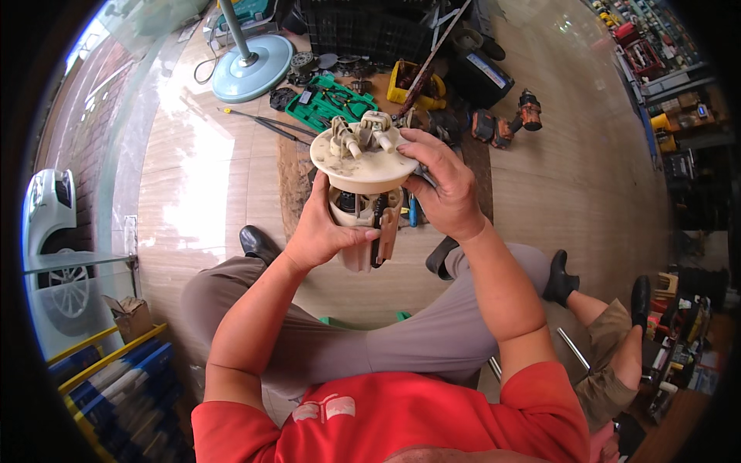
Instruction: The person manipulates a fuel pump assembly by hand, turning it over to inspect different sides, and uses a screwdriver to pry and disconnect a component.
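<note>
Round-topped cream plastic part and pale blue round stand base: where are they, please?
Round-topped cream plastic part (364,173): head view, on its disc-shaped top.
Pale blue round stand base (256,78): head view, on its upper surface, beside the pole.

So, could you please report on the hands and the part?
Left hand on cream assembly, below flange. Right hand on flange rim. Assembly flange-up; nothing visibly blocking.

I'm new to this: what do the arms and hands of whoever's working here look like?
They're human, with no cables or metal joints. The left hand and right hand wear no gloves, and no watch shows. The arms are bare up to the short sleeves of a red T-shirt, which has a pale print on the chest.
</note>
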A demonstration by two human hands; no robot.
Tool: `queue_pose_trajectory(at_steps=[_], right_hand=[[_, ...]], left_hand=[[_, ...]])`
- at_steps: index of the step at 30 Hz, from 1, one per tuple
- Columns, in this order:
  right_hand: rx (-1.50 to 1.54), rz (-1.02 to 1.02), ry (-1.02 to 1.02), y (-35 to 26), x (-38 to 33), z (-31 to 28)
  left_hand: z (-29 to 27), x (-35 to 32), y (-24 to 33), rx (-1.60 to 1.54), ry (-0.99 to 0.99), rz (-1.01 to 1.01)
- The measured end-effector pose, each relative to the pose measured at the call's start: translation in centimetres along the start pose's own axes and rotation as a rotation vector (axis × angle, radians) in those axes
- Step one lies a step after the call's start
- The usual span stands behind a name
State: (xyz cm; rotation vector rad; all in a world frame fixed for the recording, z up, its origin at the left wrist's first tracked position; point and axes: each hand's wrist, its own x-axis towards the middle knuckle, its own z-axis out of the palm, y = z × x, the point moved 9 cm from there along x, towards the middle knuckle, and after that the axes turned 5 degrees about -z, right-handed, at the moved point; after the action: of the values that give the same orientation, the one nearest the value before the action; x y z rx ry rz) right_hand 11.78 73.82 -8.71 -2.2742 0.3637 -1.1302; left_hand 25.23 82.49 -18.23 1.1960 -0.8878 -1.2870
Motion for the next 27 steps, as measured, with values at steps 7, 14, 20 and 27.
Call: queue_pose_trajectory(at_steps=[7,14,20,27], right_hand=[[-0.006,0.04,0.016,0.7,-0.3,0.3],[-0.006,0.028,-0.008,0.4,-0.4,0.3],[0.618,0.349,-0.101,1.3,-1.8,2.6],[0.875,0.413,-0.162,-0.3,-1.3,2.5]], left_hand=[[0.1,0.2,-0.2,-0.009,0.021,0.004],[0.0,-0.1,-0.1,-0.009,0.059,0.065],[0.3,-0.4,0.3,0.085,0.06,0.157],[0.2,-0.6,-0.5,0.009,0.034,0.252]])
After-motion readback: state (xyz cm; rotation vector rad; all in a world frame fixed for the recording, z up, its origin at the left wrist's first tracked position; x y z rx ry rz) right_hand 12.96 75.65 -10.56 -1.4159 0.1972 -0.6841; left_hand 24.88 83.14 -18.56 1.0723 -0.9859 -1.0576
